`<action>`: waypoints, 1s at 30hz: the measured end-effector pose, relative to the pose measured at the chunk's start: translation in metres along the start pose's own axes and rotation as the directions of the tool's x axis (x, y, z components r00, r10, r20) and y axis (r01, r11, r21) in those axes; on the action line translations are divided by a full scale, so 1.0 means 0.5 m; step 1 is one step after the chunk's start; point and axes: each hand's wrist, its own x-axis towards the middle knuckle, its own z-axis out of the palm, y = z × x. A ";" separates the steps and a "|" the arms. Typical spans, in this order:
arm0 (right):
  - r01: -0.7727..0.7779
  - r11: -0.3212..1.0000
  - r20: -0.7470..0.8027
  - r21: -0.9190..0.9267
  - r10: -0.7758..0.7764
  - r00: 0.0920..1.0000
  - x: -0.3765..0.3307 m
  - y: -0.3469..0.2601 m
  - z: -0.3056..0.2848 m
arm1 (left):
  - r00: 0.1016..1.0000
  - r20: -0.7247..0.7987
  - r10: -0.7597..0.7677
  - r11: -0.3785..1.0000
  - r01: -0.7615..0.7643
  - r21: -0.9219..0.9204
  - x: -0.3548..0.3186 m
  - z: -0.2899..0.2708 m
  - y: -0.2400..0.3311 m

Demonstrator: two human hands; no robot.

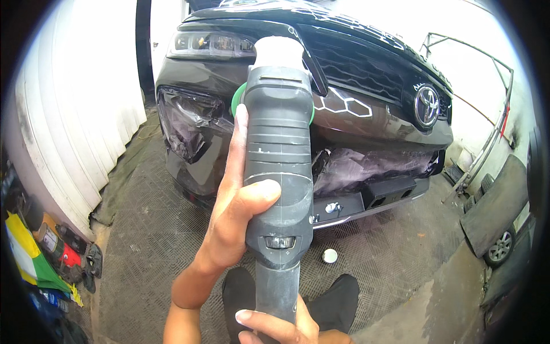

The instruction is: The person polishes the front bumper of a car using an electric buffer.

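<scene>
Right hand (pixel 286 328): at 6 o'clock, lower edge of view. Clamped on the tail of the polisher, fingers curled round it; partly cut off by frame edge.
Left hand (pixel 231 221): at 7-8 o'clock. Clamped on mid-body of the polisher from the left, thumb over the top, index finger straight along the side toward the head.
Polisher (pixel 279 155): grey-black, ribbed, dusty. Dead centre, long axis from 6 to 12 o'clock, head away at 12.
Speed wheel (pixel 279 242): on the body, just below the left thumb.
White cover (pixel 279 53): over the far end of the head, 12 o'clock.
Green disc (pixel 237 100): under the head, rim peeking out at 11 and 1 o'clock. Contact with bodywork hidden, cannot tell.
Shoes (pixel 339 303): dark, on the floor at 5 and 6-7 o'clock, either side of the tail.
Tub (pixel 329 255): small, round, pale top, on the patterned floor (pixel 384 252) at 5 o'clock.
Dark car (pixel 366 123): front end across 10 to 3 o'clock, glossy, with hexagon light reflections.
Plastic film (pixel 366 169): crumpled, in bumper openings at 10 and 3 o'clock.
Headlight (pixel 212 44): at 11 o'clock.
Round badge (pixel 427 106): at 2 o'clock.
Wheel (pixel 499 246): near right rim, 3-4 o'clock.
Metal frame (pixel 506 94): against the right wall, 2 o'clock.
</scene>
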 end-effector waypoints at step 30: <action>0.047 0.881 0.103 -0.470 0.002 0.995 -0.212 0.023 -0.223 | 0.982 -0.051 -0.181 0.982 0.177 -0.067 -0.045 0.218 -0.092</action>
